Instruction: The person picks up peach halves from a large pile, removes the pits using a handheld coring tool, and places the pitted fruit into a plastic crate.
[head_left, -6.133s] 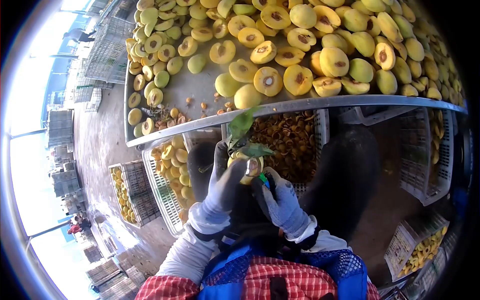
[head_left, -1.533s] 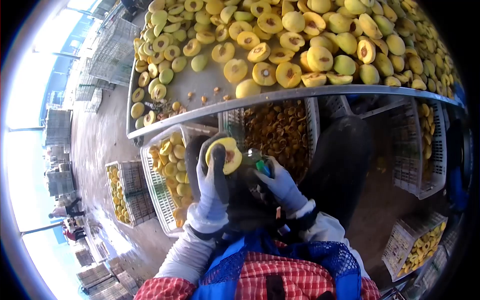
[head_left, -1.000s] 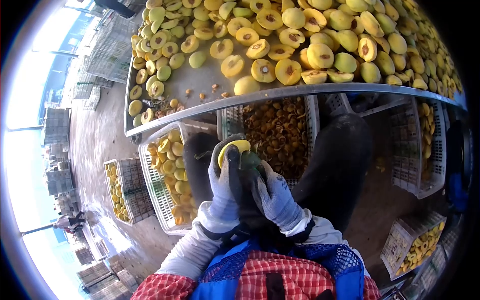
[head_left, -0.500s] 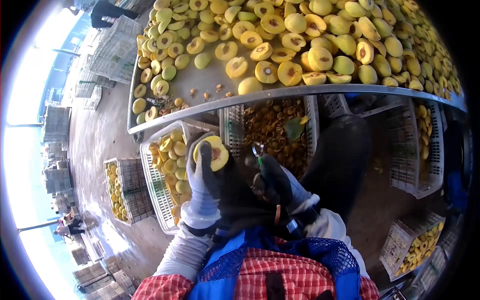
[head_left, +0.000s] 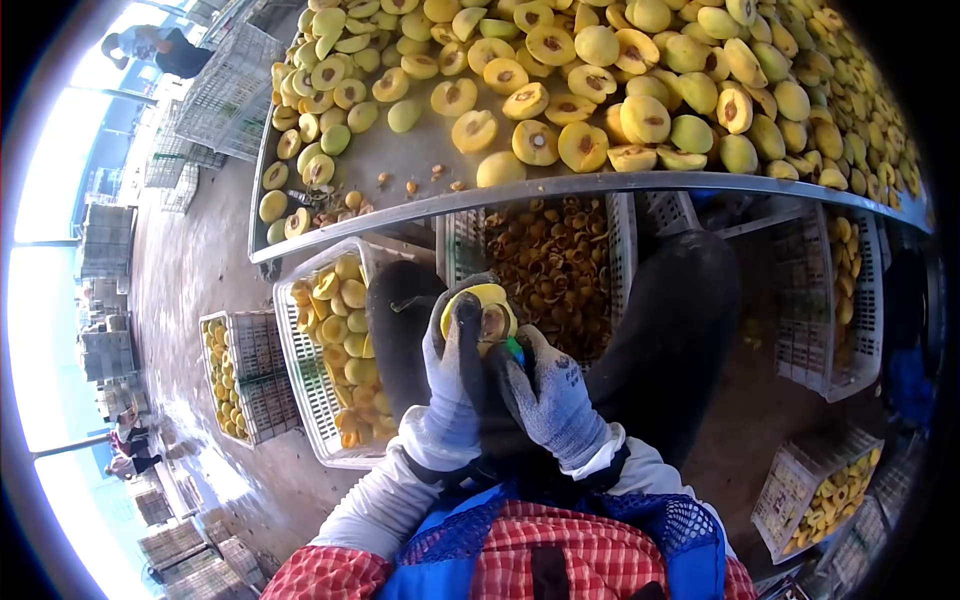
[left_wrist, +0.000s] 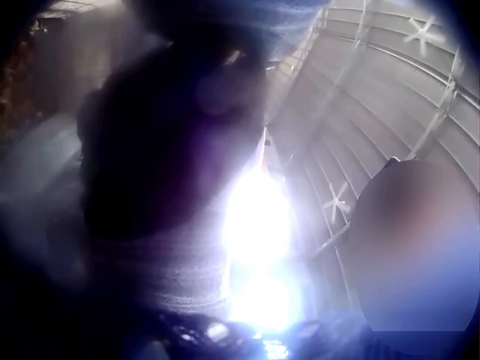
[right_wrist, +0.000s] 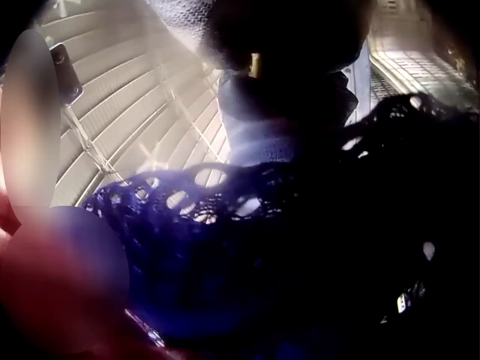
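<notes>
The hands have been brought back together since half a second ago: the peach half [head_left: 478, 306], then held apart, is now gripped in the left hand [head_left: 448, 385] while the right hand [head_left: 545, 395], curled round what seems a green-handled pitting tool [head_left: 514, 348], meets it, so coring appears resumed. Halved fruit covers the table [head_left: 400, 160]; fruit fills the left crate [head_left: 300, 370]; pits fill the middle crate [head_left: 625, 270].

- Head view: daylight was strong from the left, where the open side was blown out white. Fisheye bending curved the table rim [head_left: 600, 185]; corners were black.
- Both wrist views: dim, badly blurred, backlit. Glare burned the centre of the left one.
</notes>
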